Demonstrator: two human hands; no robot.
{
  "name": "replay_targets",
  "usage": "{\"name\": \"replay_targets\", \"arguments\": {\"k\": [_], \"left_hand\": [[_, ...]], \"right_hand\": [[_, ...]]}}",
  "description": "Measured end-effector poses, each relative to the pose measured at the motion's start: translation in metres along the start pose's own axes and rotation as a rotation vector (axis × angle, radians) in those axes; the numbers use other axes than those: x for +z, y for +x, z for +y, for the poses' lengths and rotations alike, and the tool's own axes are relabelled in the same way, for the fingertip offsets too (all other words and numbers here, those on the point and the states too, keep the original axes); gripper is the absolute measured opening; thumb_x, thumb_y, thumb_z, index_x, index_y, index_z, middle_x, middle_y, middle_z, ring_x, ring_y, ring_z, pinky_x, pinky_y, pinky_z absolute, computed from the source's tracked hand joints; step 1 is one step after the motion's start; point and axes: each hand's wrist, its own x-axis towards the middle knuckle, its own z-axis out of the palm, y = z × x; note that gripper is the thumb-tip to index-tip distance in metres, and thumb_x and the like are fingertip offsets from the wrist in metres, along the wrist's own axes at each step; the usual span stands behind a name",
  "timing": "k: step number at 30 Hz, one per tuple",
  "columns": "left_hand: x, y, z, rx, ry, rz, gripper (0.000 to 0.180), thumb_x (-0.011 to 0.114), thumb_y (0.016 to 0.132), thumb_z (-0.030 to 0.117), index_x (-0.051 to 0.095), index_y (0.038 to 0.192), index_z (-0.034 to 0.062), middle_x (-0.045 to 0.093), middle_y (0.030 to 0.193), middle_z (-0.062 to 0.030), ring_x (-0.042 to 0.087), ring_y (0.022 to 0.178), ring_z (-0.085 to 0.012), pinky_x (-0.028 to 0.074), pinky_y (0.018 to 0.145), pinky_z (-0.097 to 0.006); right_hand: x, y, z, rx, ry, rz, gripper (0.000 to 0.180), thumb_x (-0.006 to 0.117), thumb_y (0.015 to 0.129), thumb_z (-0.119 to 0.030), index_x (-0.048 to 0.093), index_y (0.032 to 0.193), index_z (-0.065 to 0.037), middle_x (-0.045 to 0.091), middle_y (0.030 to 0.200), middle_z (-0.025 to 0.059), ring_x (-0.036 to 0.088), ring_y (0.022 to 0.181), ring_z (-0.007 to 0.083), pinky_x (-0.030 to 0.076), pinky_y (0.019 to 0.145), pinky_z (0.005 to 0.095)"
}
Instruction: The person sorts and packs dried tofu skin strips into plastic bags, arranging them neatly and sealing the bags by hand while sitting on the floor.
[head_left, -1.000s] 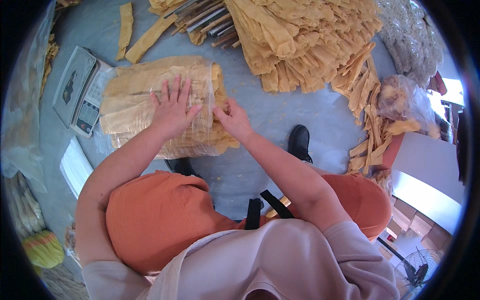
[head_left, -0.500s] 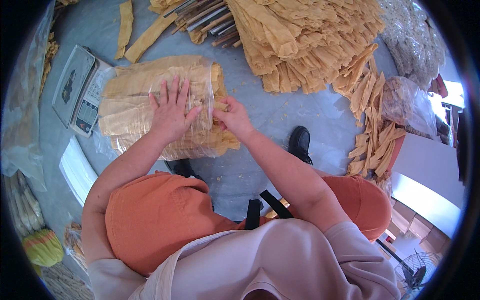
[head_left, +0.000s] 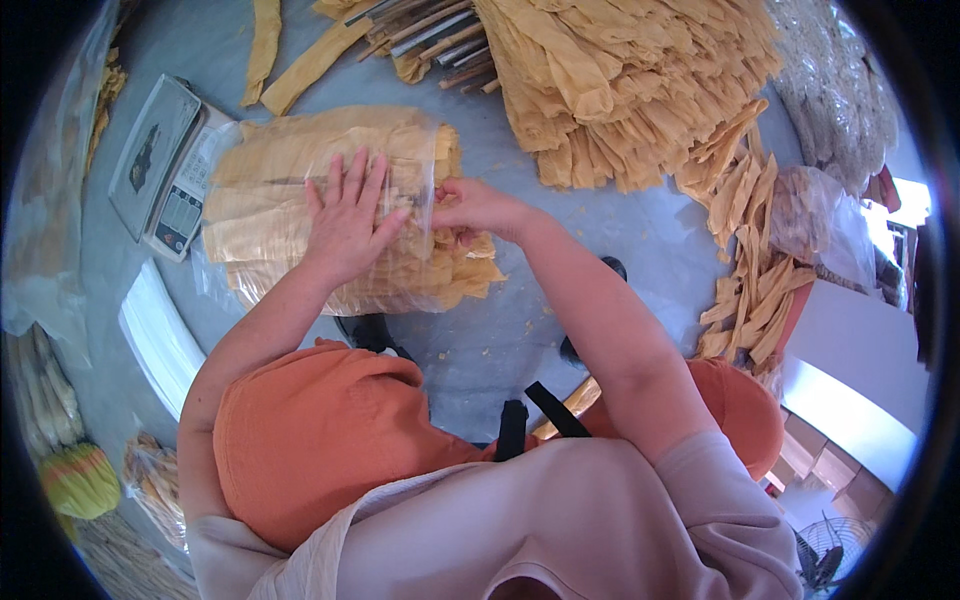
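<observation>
A clear plastic bag stuffed with flat yellow-tan dried strips lies on the grey floor in front of me. My left hand presses flat on top of it, fingers spread. My right hand pinches the bag's open edge at its right end, where strip ends stick out. Both forearms reach forward over my orange-clad knees.
A large heap of the same yellow strips fills the far side, with sticks beside it. A digital scale sits left of the bag. Loose strips and filled bags lie at the right; a white box stands nearby.
Both hands stay on the bag. My right hand has shifted slightly along the bag's open edge; the left hand remains pressed flat on top.
</observation>
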Motion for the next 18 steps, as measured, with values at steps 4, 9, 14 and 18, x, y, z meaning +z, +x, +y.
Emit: {"name": "replay_targets", "arguments": {"k": [4,9,14,18], "left_hand": [[0.005,-0.001,-0.003,0.001,0.025,0.032,0.075,0.037,0.093,0.058,0.016,0.152,0.0171,0.012,0.158,-0.0115,0.007,0.145,-0.0369,0.003,0.11,-0.064],[0.009,-0.001,-0.002,-0.001,0.024,0.071,0.072,0.039,0.094,0.054,0.018,0.151,0.0167,0.014,0.157,-0.0119,0.009,0.145,-0.0363,0.004,0.11,-0.065],[0.01,-0.003,-0.002,0.01,0.056,0.093,0.069,0.041,0.094,0.05,0.019,0.151,0.0168,0.015,0.157,-0.0115,0.009,0.145,-0.0357,0.005,0.11,-0.065],[0.007,-0.001,-0.002,0.001,0.02,0.095,0.068,0.04,0.095,0.05,0.02,0.151,0.0166,0.016,0.157,-0.0108,0.009,0.145,-0.0353,0.004,0.11,-0.064]], "right_hand": [[0.016,-0.01,0.0,-0.021,0.097,-0.009,0.051,0.075,0.078,-0.025,0.052,0.117,-0.001,0.063,0.084,0.0066,0.066,0.069,0.0151,0.053,0.058,0.0261],[0.043,-0.016,-0.012,-0.069,-0.14,0.248,0.053,0.073,0.079,-0.021,0.049,0.12,0.001,0.065,0.077,0.0117,0.068,0.071,0.0206,0.054,0.06,0.0321],[0.094,-0.013,-0.01,-0.214,-0.761,0.744,0.036,0.065,0.079,-0.019,0.053,0.106,0.001,0.064,0.078,0.0255,0.065,0.075,0.0403,0.053,0.067,0.0463],[0.087,-0.005,0.001,-0.302,-0.639,0.702,0.031,0.063,0.08,-0.022,0.054,0.1,-0.001,0.065,0.085,0.0255,0.064,0.078,0.0426,0.052,0.069,0.0481]]}}
